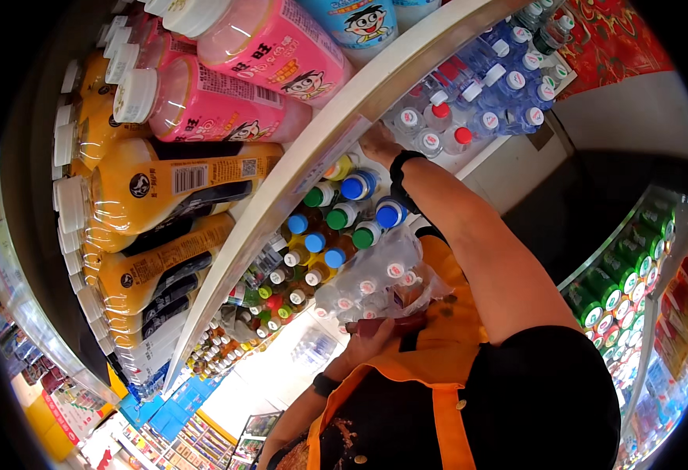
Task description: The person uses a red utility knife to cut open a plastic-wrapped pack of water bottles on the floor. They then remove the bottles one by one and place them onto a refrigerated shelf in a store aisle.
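Note:
My left hand (367,346) is closed around a dark red object (399,325), close to my orange apron (452,323). Its kind is hard to make out. Just beyond that hand is clear plastic film (408,247) around several bottles with white caps (367,286). My right arm stretches across to the lower shelf, where my right hand (381,141) is partly hidden at the white shelf edge (314,147). Its fingers cannot be seen clearly. Nearest to it are clear bottles with white and red caps (429,141), and blue-capped bottles (354,187) stand below it.
Overhanging the lower row, the upper shelf bears pink bottles (220,106) and orange-labelled bottles (173,182). Blue-tinted water bottles (514,82) stand at the far end. Green cans (620,270) are stacked at right. A wrapped bottle pack (314,349) lies on the pale floor (250,385).

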### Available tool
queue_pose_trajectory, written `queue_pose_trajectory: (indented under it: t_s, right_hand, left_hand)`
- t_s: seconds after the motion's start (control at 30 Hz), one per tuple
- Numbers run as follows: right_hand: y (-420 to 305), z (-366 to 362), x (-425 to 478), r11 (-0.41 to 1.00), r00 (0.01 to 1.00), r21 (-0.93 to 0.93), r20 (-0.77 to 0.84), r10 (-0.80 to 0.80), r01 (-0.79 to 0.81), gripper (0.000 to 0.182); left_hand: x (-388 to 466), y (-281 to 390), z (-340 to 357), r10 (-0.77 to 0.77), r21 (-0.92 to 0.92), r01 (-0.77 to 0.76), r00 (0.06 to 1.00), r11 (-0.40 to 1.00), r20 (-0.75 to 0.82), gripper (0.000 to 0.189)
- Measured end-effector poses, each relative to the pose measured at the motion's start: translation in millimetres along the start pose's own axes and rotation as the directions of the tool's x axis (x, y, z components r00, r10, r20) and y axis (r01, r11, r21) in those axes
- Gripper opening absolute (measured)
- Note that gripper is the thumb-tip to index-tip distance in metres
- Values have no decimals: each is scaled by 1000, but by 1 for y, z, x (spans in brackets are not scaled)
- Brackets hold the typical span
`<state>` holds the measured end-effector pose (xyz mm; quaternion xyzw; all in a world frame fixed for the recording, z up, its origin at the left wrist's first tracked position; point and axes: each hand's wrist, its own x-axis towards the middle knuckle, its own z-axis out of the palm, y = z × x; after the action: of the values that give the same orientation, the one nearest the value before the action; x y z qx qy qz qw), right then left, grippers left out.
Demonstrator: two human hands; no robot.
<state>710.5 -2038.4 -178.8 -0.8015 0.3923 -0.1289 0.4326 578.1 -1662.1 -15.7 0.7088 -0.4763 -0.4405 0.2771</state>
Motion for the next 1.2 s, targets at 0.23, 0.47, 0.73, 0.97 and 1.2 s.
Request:
queue_pose_trajectory:
  t_s: [0.23, 0.47, 0.73, 0.97, 1.2]
  right_hand:
    - [-14, -79, -10, 925, 931, -330, 359, -64, 191, 25]
    - [-34, -191, -152, 999, 125, 4, 992, 2, -54, 22]
    - [-19, -124, -270, 950, 780, -190, 620, -80, 248, 41]
    - [-40, -119, -278, 914, 786, -383, 602, 140, 131, 42]
    - [-49, -130, -296, 922, 765, -131, 607, -216, 365, 32]
  left_hand:
    - [34, 60, -36, -485, -405, 554, 833, 728, 267, 40]
    - [27, 41, -26, -341, -432, 422, 905, 797, 256, 42]
    - [27, 52, -36, -377, -278, 431, 898, 859, 228, 45]
    - [25, 54, -34, -319, -374, 362, 932, 854, 172, 44]
    - [17, 40, -26, -428, -320, 488, 871, 812, 241, 47]
